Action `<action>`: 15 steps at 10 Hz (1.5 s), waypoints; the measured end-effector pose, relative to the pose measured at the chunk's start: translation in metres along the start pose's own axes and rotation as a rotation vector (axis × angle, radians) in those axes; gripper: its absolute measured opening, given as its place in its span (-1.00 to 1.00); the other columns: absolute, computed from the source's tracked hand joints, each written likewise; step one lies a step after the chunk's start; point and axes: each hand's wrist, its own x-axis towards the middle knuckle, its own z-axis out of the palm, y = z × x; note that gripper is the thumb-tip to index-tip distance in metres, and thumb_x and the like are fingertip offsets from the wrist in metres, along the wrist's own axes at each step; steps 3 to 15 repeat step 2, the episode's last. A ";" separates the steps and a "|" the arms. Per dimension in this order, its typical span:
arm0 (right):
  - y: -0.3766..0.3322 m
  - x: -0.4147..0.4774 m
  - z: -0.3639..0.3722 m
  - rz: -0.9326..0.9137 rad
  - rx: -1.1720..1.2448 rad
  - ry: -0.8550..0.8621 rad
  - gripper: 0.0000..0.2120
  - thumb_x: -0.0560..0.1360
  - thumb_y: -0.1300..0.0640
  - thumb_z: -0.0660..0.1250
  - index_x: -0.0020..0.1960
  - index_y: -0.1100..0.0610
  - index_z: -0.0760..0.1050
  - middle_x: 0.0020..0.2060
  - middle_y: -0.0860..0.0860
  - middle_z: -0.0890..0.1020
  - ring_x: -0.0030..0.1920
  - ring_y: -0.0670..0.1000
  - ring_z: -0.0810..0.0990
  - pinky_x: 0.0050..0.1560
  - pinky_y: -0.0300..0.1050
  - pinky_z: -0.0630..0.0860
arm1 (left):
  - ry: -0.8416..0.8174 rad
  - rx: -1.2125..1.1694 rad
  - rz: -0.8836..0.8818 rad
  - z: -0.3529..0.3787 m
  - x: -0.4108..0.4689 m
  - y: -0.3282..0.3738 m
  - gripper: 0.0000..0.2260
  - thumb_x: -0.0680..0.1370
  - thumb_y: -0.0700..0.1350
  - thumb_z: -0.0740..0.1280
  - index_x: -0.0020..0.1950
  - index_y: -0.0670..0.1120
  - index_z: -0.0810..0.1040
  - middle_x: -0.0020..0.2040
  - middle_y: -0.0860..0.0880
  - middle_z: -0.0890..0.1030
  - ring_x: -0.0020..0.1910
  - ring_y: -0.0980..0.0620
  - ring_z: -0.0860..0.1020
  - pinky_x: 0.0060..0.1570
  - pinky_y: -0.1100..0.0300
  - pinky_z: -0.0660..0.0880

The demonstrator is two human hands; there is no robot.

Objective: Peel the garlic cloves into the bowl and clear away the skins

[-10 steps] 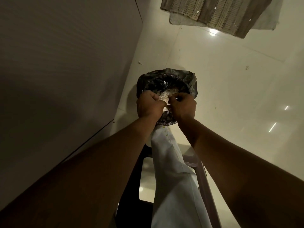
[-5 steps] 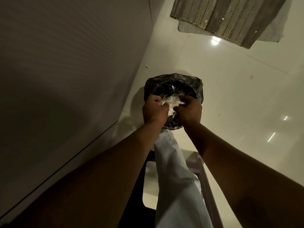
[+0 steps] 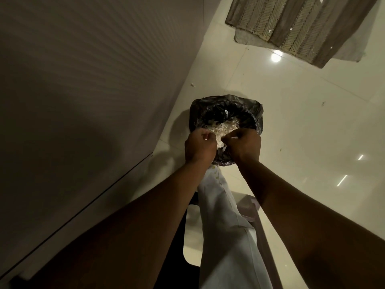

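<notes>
At frame centre, the left hand (image 3: pixel 200 147) and right hand (image 3: pixel 244 147) hover side by side over a round bin lined with black plastic (image 3: pixel 257 115). Both hands' fingers are curled; whether they pinch anything, I cannot tell. Pale papery garlic skins (image 3: pixel 226 129) lie inside the bin.

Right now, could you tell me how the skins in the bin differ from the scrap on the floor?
The garlic skins form a pile; the floor scrap is a single piece. The skins lie inside the bin; the scrap lies on tile beyond it. Both are pale.
</notes>
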 end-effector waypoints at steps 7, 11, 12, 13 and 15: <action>-0.024 -0.038 -0.016 -0.049 0.116 0.011 -0.55 0.53 0.24 0.44 0.41 0.12 0.59 0.32 0.07 0.66 0.15 -0.06 0.63 -0.11 -0.38 0.47 | 0.014 -0.082 0.071 -0.017 -0.031 0.028 -0.72 0.70 -0.08 0.26 0.39 -0.07 0.58 0.35 -0.06 0.62 0.28 -0.05 0.59 0.02 0.25 0.44; -0.024 -0.038 -0.016 -0.049 0.116 0.011 -0.55 0.53 0.24 0.44 0.41 0.12 0.59 0.32 0.07 0.66 0.15 -0.06 0.63 -0.11 -0.38 0.47 | 0.014 -0.082 0.071 -0.017 -0.031 0.028 -0.72 0.70 -0.08 0.26 0.39 -0.07 0.58 0.35 -0.06 0.62 0.28 -0.05 0.59 0.02 0.25 0.44; -0.024 -0.038 -0.016 -0.049 0.116 0.011 -0.55 0.53 0.24 0.44 0.41 0.12 0.59 0.32 0.07 0.66 0.15 -0.06 0.63 -0.11 -0.38 0.47 | 0.014 -0.082 0.071 -0.017 -0.031 0.028 -0.72 0.70 -0.08 0.26 0.39 -0.07 0.58 0.35 -0.06 0.62 0.28 -0.05 0.59 0.02 0.25 0.44; -0.024 -0.038 -0.016 -0.049 0.116 0.011 -0.55 0.53 0.24 0.44 0.41 0.12 0.59 0.32 0.07 0.66 0.15 -0.06 0.63 -0.11 -0.38 0.47 | 0.014 -0.082 0.071 -0.017 -0.031 0.028 -0.72 0.70 -0.08 0.26 0.39 -0.07 0.58 0.35 -0.06 0.62 0.28 -0.05 0.59 0.02 0.25 0.44; -0.024 -0.038 -0.016 -0.049 0.116 0.011 -0.55 0.53 0.24 0.44 0.41 0.12 0.59 0.32 0.07 0.66 0.15 -0.06 0.63 -0.11 -0.38 0.47 | 0.014 -0.082 0.071 -0.017 -0.031 0.028 -0.72 0.70 -0.08 0.26 0.39 -0.07 0.58 0.35 -0.06 0.62 0.28 -0.05 0.59 0.02 0.25 0.44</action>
